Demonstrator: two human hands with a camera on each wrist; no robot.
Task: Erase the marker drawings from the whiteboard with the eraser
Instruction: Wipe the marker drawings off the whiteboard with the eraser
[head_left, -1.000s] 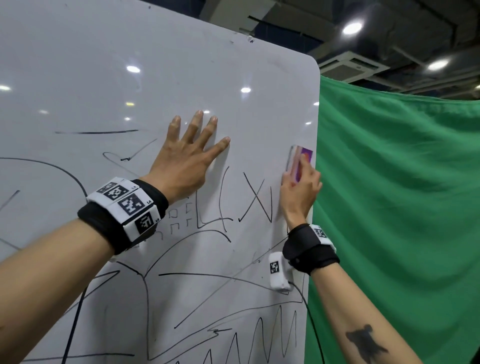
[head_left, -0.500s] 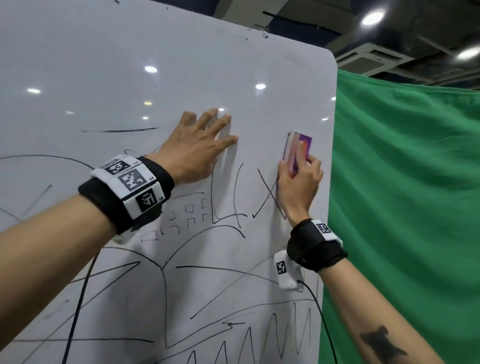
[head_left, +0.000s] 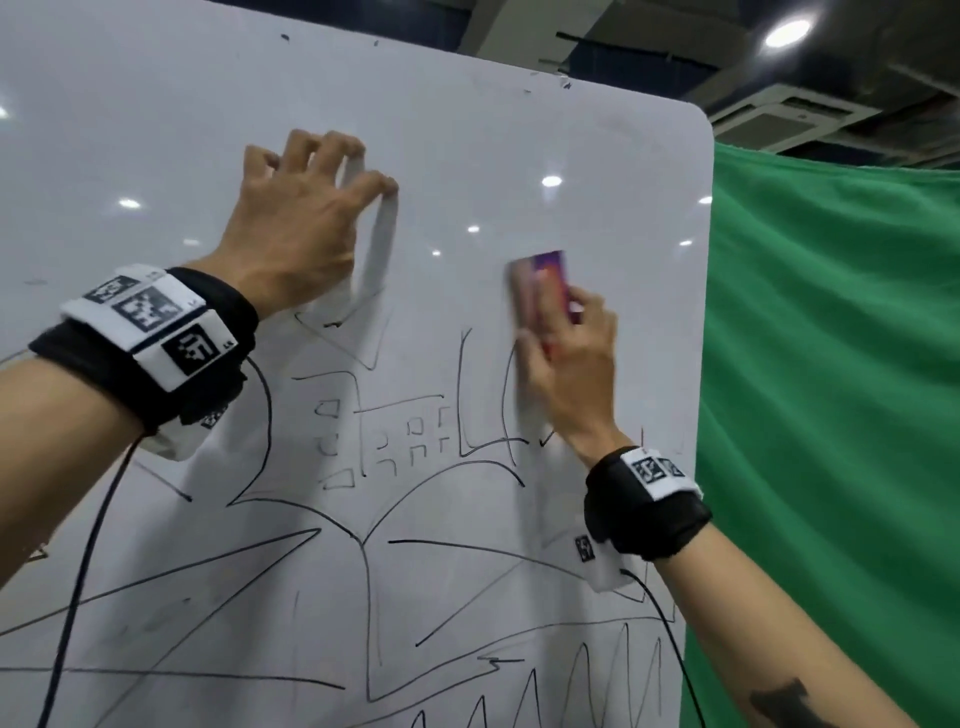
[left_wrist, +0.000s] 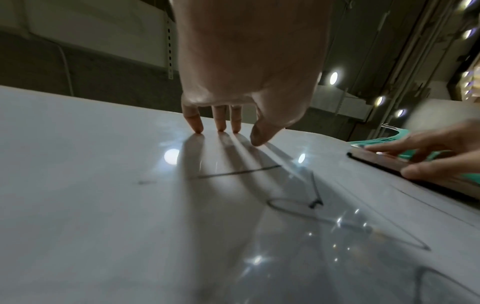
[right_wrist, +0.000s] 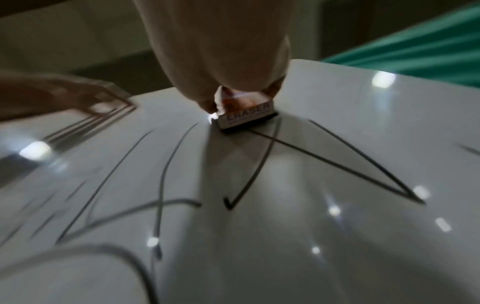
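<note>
Right hand (head_left: 571, 364) is gripping eraser (head_left: 545, 283) near whiteboard (head_left: 156, 130) right edge; left hand (head_left: 296, 228) fingers are bent, tips bracing, holding nothing. Risk: light pressure is leaving drawings (head_left: 363, 441) smeared.

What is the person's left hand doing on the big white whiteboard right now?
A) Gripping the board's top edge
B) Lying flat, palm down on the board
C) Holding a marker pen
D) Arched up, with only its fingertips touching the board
D: the left hand is arched over the glossy white whiteboard, with only its fingertips touching the surface, while the right hand holds the purple-backed block eraser.
</note>
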